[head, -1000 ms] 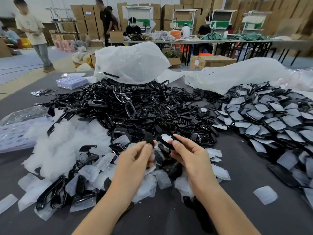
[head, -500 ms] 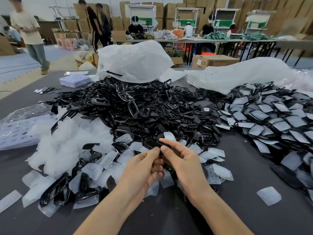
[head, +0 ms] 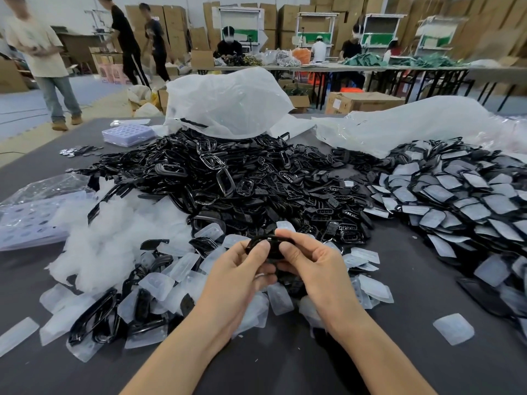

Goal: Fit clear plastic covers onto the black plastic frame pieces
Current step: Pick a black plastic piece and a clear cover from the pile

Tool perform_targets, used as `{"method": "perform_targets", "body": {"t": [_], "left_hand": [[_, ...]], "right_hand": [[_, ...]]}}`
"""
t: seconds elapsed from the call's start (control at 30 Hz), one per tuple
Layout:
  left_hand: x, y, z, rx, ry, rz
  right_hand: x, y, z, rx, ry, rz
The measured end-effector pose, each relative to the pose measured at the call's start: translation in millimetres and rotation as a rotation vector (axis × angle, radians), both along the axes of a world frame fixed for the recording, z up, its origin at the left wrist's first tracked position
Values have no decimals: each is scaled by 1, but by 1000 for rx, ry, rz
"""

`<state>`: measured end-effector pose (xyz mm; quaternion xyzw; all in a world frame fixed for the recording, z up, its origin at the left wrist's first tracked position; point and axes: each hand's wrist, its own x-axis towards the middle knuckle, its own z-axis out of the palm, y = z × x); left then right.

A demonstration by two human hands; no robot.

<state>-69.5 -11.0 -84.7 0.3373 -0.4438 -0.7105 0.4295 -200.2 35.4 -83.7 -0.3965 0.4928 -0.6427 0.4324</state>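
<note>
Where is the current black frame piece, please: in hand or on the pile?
In hand: left hand and right hand both pinch the black frame piece above the loose clear covers.

Curled fingers (head: 260,250) hide most of the black frame (head: 271,240).

Brings left hand (head: 239,269) and right hand (head: 310,263) together, a gap between them a second ago, fingertips meeting half a second ago. Grips one black frame piece (head: 271,246) from both ends now, both thumbs pressed side by side on its near face, where the left earlier pinched a small black part alone. Shows, at the back of the hall, two people in black (head: 122,41) stepped further left along the stacked cartons (head: 174,29), and the person in the pale T-shirt (head: 37,44) edged left too.
</note>
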Motion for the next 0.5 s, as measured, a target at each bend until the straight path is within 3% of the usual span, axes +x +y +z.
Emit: {"method": "perform_targets", "body": {"t": [0.07, 0.2, 0.33, 0.5], "left_hand": [[-2, 2, 0, 48, 77, 11], [0, -1, -7, -178, -183, 118], [4, -3, -5, -246, -277, 78], [9, 1, -5, -730, -671, 227]], "right_hand": [[1, 0, -1, 13, -31, 18], [1, 0, 1, 20, -58, 43], [-3, 3, 2, 0, 84, 30], [-1, 2, -8, 36, 320, -13]]}}
